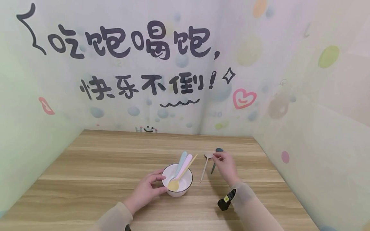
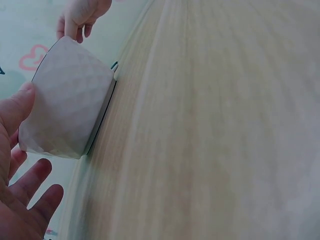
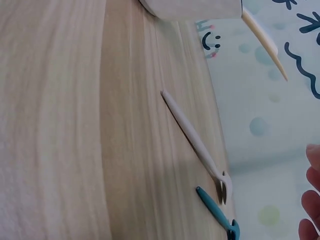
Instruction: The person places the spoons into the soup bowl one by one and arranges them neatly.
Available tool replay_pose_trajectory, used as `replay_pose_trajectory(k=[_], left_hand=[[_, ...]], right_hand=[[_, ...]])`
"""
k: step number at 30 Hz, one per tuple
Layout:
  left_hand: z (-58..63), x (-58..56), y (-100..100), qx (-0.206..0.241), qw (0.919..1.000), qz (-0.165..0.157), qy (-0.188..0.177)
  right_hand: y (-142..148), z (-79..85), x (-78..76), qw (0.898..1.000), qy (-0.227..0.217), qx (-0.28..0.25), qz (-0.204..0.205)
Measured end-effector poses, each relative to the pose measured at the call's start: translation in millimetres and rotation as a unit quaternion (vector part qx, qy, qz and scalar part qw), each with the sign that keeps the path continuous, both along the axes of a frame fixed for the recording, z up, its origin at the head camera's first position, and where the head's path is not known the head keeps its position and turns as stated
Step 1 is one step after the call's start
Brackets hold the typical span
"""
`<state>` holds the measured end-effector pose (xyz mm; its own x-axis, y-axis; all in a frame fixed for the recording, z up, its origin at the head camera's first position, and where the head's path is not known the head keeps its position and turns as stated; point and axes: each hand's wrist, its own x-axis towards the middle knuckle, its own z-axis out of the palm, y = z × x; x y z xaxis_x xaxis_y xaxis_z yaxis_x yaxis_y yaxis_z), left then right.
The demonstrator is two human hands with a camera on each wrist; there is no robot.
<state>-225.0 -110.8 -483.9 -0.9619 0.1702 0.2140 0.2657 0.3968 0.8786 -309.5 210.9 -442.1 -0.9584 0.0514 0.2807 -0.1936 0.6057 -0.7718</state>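
A white bowl (image 1: 177, 193) with a dark rim stands on the table. My left hand (image 1: 145, 189) holds its left side, thumb toward the front; the left wrist view shows the faceted outside of the bowl (image 2: 70, 100) and two other fingers spread away. A yellow spoon (image 1: 173, 185), a light blue utensil (image 1: 181, 162) and a pink one (image 1: 185, 165) lean in the bowl. My right hand (image 1: 226, 166) hovers over a pale fork (image 3: 192, 137) and a teal fork (image 3: 215, 207) on the table. Its loosely bent fingers (image 3: 312, 200) hold nothing.
The wooden table (image 1: 101, 170) meets a printed back wall (image 1: 124, 112) with dark lettering, and side walls stand left and right. A black wrist camera (image 1: 224, 202) hangs beneath my right wrist, close above the table.
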Motion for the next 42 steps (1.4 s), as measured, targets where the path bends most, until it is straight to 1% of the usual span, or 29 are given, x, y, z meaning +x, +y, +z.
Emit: replay_pose_trajectory(k=[6, 12, 20, 24, 28, 35, 42], left_hand=[[0.7, 0.4, -0.1, -0.007, 1.0, 0.002, 0.002], [1.7, 1.1, -0.4, -0.003, 1.0, -0.002, -0.004], [2.0, 1.4, -0.4, -0.003, 1.0, -0.002, -0.002], [2.3, 1.7, -0.5, -0.002, 1.0, -0.001, -0.002], [3.0, 2.1, -0.4, -0.002, 1.0, -0.001, -0.005], [3.2, 1.8, 0.2, 0.001, 1.0, -0.003, -0.003], [2.6, 2.0, 0.5, 0.002, 1.0, -0.002, -0.001]], right_hand=[[-0.1, -5.8, -2.4, 0.998, -0.026, -0.031, -0.043], [-1.5, -13.1, -6.9, 0.994, -0.023, -0.059, -0.093], [-3.7, -19.7, -9.8, 0.988, -0.023, -0.081, -0.127], [-3.2, -25.3, -11.7, 0.984, -0.046, -0.091, -0.146], [-3.4, -31.2, -13.5, 0.981, -0.072, -0.082, -0.161], [-8.4, -35.7, -16.0, 0.977, -0.076, -0.06, -0.191], [-13.4, -41.8, -19.3, 0.968, -0.102, -0.041, -0.224]])
